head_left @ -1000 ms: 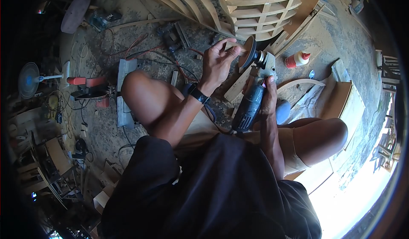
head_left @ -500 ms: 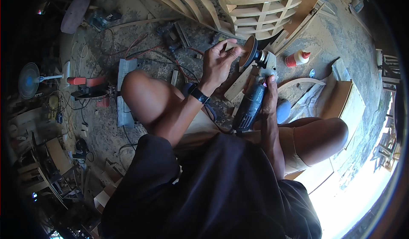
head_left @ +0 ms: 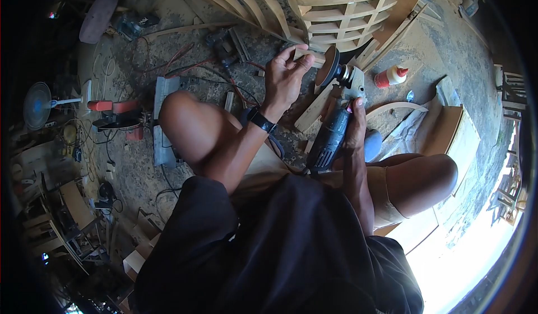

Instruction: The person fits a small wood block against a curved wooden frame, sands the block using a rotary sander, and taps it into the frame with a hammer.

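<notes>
While L hand [head_left: 284,85] pinches wood blk [head_left: 309,57] nr disc [head_left: 330,67], R hand [head_left: 355,128] wraps grinder [head_left: 329,137].

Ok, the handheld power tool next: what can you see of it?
The handheld power tool has a dark bluish, plastic-looking body with slots near the rear and a pale, metallic-looking head. Mounted there is a round disc, brownish-faced with a dark backing. The tool slants before the person, disc end farthest away, rear near the lap. The right hand grips it. The disc faces a wooden piece; I can't tell whether they touch or it spins.
</notes>
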A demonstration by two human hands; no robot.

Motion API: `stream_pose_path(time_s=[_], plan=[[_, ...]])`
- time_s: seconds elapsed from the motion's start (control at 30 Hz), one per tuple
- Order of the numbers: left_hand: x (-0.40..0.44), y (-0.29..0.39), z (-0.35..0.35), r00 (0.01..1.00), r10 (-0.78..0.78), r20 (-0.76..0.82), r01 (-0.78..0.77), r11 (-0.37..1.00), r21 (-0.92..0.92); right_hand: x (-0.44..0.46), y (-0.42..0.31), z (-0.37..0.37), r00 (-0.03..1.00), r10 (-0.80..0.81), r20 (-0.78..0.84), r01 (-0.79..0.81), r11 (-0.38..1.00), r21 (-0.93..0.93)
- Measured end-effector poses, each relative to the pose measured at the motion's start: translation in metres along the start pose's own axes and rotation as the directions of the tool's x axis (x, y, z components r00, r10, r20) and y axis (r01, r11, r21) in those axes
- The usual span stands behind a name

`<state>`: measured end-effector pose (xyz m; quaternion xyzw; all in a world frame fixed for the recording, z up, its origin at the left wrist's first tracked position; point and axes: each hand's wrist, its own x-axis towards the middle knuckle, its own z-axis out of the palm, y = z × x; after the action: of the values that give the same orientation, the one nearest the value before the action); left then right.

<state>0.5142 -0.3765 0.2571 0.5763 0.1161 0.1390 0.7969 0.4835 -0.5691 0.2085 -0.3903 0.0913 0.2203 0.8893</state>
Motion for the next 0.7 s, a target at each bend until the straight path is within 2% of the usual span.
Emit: stream_pose_path(time_s=[0.23, 0.3, 0.5, 0.63, 0.7], plan=[[0.0, -0.013, -0.003, 1.0, 0.009, -0.01, -0.008, 0.997, 0.08, -0.001, 0.0, 0.005, 1.0, -0.014, 0.013, 0.015, 0.999, -0.031], [0.0, -0.014, -0.006, 1.0, -0.012, 0.017, 0.01, 0.993, 0.119, 0.0, 0.0, 0.004, 1.0, -0.022, -0.002, 0.022, 0.992, -0.128], [-0.001, -0.016, -0.007, 1.0, -0.024, 0.019, 0.021, 0.99, 0.141, 0.0, -0.002, 0.003, 0.999, -0.044, 0.032, 0.048, 0.987, -0.152], [-0.001, -0.014, -0.007, 1.0, -0.009, 0.028, 0.005, 0.988, 0.154, -0.002, -0.005, 0.009, 0.998, -0.05, 0.049, 0.053, 0.996, -0.074], [-0.003, -0.011, -0.01, 0.993, -0.114, 0.038, 0.106, 0.977, 0.183, -0.003, -0.006, 0.011, 0.998, -0.06, 0.022, 0.062, 0.994, -0.095]])
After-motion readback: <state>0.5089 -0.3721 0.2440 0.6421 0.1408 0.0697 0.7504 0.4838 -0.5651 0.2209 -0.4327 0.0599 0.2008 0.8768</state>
